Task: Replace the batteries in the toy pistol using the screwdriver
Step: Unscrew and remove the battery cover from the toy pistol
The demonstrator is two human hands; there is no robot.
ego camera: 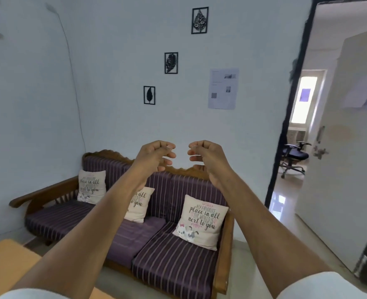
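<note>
Both of my arms are stretched out in front of me at chest height, above the sofa. My left hand (154,156) and my right hand (206,157) face each other a small gap apart, fingers loosely curled inward, and neither holds anything. No toy pistol, screwdriver or batteries are in view.
A purple striped sofa (156,251) with a wooden frame and three printed cushions stands against the pale wall. A corner of an orange table (3,262) shows at the lower left. An open doorway (294,147) on the right leads to a room with an office chair (294,156).
</note>
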